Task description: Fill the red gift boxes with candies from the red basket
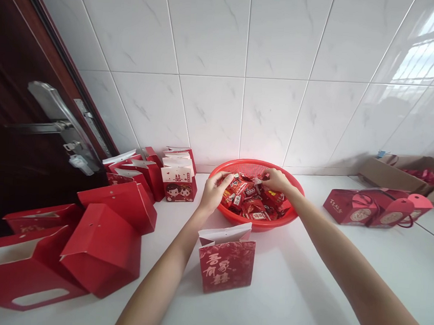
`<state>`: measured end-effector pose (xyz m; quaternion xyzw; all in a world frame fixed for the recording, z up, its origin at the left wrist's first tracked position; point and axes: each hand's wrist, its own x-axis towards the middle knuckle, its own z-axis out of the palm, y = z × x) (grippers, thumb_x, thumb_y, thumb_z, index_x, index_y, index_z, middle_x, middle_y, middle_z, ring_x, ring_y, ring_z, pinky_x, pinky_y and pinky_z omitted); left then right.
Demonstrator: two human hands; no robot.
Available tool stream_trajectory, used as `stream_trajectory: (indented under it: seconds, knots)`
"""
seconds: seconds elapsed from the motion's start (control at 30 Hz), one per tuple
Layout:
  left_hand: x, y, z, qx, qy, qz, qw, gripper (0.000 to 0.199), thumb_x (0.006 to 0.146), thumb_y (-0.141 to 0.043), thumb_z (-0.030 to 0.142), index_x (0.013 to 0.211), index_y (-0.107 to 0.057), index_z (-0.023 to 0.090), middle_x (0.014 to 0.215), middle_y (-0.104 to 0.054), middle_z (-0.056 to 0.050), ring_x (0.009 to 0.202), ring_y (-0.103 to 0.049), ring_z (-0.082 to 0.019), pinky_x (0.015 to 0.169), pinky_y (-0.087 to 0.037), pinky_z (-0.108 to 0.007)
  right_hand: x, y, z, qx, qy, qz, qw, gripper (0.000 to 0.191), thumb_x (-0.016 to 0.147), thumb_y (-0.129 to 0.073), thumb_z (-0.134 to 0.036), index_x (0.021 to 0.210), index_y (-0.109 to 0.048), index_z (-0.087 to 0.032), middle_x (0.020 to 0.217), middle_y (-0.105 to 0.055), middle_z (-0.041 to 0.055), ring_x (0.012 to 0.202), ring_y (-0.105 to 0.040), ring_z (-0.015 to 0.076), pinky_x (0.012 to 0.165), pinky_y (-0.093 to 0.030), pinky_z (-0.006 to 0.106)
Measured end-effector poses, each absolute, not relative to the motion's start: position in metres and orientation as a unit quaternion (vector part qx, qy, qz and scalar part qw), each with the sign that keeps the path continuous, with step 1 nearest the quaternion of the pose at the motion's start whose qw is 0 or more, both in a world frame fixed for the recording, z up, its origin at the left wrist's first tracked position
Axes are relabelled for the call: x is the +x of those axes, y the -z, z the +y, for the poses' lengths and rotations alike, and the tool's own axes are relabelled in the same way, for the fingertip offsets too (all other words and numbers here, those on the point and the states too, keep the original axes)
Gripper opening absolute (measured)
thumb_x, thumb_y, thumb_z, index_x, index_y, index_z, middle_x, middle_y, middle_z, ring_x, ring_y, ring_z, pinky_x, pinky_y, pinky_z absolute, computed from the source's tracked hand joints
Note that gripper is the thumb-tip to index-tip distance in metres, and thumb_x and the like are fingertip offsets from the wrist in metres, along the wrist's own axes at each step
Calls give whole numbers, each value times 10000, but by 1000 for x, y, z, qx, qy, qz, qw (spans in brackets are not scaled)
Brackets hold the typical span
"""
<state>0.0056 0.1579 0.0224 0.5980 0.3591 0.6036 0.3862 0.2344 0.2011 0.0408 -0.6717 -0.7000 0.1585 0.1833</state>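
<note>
A red plastic basket (297, 217) holds many red wrapped packets (253, 206). My left hand (215, 191) is at the basket's left side, its thumb and fingers closed on a red packet (237, 184). On the right side of the basket, my right hand (276, 181) has its fingers pinched together over the packets; what they hold, if anything, is too small to tell. Between my forearms, in front of the basket, a red paper gift bag (227, 266) with pale lettering stands upright with its top open.
Red gift bags and boxes (105, 249) crowd the left side, near a dark door (9, 71). Small printed bags (179, 184) stand by the tiled wall. Red boxes with ribbons (352, 207) and a cardboard box (376, 174) are at the right.
</note>
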Motion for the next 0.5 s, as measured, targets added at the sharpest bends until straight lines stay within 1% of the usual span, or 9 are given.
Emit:
stream_trajectory:
  seconds: [0.1, 0.23, 0.33, 0.43, 0.5]
  knots:
    - [5, -21, 160, 595, -604, 359, 390, 345, 757, -743, 518, 880, -758, 196, 927, -759, -55, 919, -657, -223, 863, -496, -324, 240, -39, 203, -639, -231, -682, 271, 222, 740, -614, -117, 952, -659, -167, 682, -663, 17, 620, -628, 161, 518, -461, 236]
    - [5, -18, 162, 595, -604, 359, 391, 338, 775, -729, 521, 856, -743, 193, 904, -742, -46, 905, -642, -211, 868, -481, -313, 242, -40, 204, -593, -296, -650, 372, 211, 737, -615, -135, 946, -640, -157, 708, -685, 24, 603, -636, 145, 537, -507, 236]
    - [4, -19, 160, 597, -602, 362, 388, 336, 779, -725, 521, 841, -733, 191, 874, -726, -38, 884, -631, -205, 854, -479, -306, 241, -42, 201, -571, -329, -635, 404, 181, 714, -621, -113, 887, -629, -166, 656, -676, 17, 567, -632, 147, 525, -512, 244]
    - [4, -21, 158, 599, -599, 368, 384, 343, 769, -733, 524, 832, -729, 187, 858, -720, -35, 880, -630, -205, 858, -480, -307, 240, -43, 197, -551, -353, -634, 411, 166, 700, -599, -78, 836, -604, -173, 568, -629, -7, 518, -604, 143, 505, -503, 249]
    - [4, -22, 158, 598, -597, 369, 386, 346, 766, -737, 525, 837, -732, 187, 870, -727, -37, 896, -637, -211, 872, -480, -313, 239, -44, 196, -535, -369, -638, 413, 167, 710, -605, -83, 847, -598, -178, 540, -607, -21, 507, -594, 144, 516, -511, 260]
